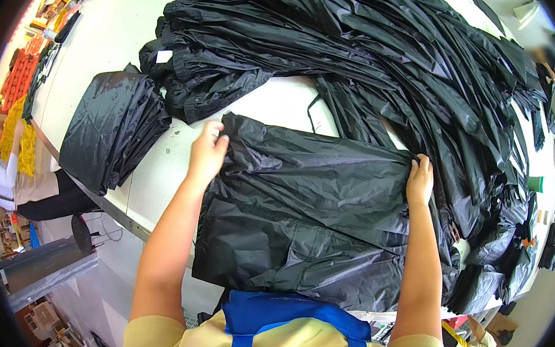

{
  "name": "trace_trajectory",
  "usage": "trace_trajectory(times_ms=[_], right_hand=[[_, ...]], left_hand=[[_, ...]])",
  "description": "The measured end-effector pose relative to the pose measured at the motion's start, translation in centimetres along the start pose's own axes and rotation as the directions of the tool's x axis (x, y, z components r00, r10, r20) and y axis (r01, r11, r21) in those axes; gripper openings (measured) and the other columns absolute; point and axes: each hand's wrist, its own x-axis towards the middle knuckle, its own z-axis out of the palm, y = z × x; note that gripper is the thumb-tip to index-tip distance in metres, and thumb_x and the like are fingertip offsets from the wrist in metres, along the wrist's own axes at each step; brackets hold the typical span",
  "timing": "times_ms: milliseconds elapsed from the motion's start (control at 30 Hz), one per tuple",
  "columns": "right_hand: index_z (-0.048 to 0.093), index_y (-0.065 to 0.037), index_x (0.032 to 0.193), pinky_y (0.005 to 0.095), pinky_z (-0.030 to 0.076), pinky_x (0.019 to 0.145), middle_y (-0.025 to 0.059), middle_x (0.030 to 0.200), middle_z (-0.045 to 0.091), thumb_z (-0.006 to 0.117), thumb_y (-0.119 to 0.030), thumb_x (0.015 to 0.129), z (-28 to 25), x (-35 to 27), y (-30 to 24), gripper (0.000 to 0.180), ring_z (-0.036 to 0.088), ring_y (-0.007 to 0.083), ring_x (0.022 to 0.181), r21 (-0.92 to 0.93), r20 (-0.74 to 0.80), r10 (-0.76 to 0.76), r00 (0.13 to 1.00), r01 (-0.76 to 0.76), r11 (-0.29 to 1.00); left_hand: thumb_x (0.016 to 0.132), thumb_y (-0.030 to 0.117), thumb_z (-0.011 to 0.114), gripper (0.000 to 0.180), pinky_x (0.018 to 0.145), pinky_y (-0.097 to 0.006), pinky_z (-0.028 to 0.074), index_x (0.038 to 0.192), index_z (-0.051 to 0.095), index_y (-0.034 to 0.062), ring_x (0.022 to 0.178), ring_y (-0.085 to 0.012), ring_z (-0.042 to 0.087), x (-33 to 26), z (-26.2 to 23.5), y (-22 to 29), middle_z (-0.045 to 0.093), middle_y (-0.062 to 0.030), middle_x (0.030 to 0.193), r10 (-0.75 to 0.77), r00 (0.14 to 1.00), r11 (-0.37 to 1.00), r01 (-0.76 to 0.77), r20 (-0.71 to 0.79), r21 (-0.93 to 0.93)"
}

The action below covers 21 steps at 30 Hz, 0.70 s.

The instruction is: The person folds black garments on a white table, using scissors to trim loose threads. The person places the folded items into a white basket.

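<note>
Folded black stack [112, 131], white table [116, 27]

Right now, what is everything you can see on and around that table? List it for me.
black garment: one, shiny black, laid flat at the near table edge, its upper corners gripped by both hands
heap of black garments: too many to count, black, spread across the far and right side of the table
folded black stack: one, black, at the left table edge
table: one, white, under everything
white label: one, white, on the heap's left edge
another person: one, white shoes and dark trousers, on the floor at left
blue apron: one, blue, on the person's chest
left hand: one, on the garment's upper left corner
right hand: one, on its upper right corner
</note>
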Motion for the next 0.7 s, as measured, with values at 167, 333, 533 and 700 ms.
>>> trace_trajectory(times_ms=[167, 333, 533, 700], right_hand=[[0.05, -0.004, 0.106, 0.0464, 0.046, 0.08, 0.0239, 0.097, 0.06, 0.058, -0.011, 0.089, -1.3, 1.1, 1.0, 0.02, 0.057, 0.0428, 0.092, 0.079, 0.117, -0.066, 0.991, 0.057, 0.995], [0.051, -0.002, 0.1, 0.0436, 0.049, 0.078, 0.0223, 0.091, 0.064, 0.074, -0.006, 0.069, -4.3, 4.5, 0.3, 0.039, 0.063, 0.0398, 0.089, 0.022, 0.503, -0.026, 0.864, 0.018, 1.0], [0.052, 0.0, 0.093, 0.0375, 0.048, 0.077, 0.0204, 0.09, 0.064, 0.07, -0.004, 0.065, -5.2, 5.8, 0.6, 0.034, 0.063, 0.0335, 0.086, -0.03, 0.614, -0.025, 0.789, 0.054, 0.998], [0.048, 0.0, 0.085, 0.0408, 0.045, 0.069, 0.0203, 0.081, 0.055, 0.058, 0.003, 0.064, -14.8, -1.6, -3.7, 0.024, 0.054, 0.0411, 0.077, 0.17, 0.303, -0.206, 0.931, 0.16, 0.972]], left_hand=[[0.078, 0.006, 0.063, 0.039, 0.084, -0.046, 0.048, 0.114, 0.048, 0.0038, 0.097, -0.0403, 0.059, 0.3, 0.6, 2.4, 0.061, -0.0213, 0.103, -0.121, 0.986, 0.833, 0.039, 0.113, 0.552], [0.078, 0.01, 0.064, 0.056, 0.099, -0.046, 0.04, 0.131, 0.046, 0.008, 0.12, -0.0376, 0.047, 3.4, 0.8, 2.3, 0.052, -0.0146, 0.129, 0.397, 0.894, 0.785, -0.447, 0.206, 0.428], [0.071, 0.018, 0.071, 0.034, 0.086, -0.047, 0.044, 0.104, 0.064, 0.0096, 0.103, -0.0316, 0.062, 8.0, 1.5, 5.6, 0.068, -0.0119, 0.105, -0.147, 0.799, 0.453, -0.47, 0.584, 0.757], [0.07, 0.004, 0.062, 0.017, 0.067, -0.046, 0.048, 0.087, 0.062, 0.0077, 0.079, -0.0377, 0.061, 1.6, -4.2, 7.0, 0.062, -0.0143, 0.079, 0.413, 0.789, 0.639, -0.607, 0.454, 0.473]])
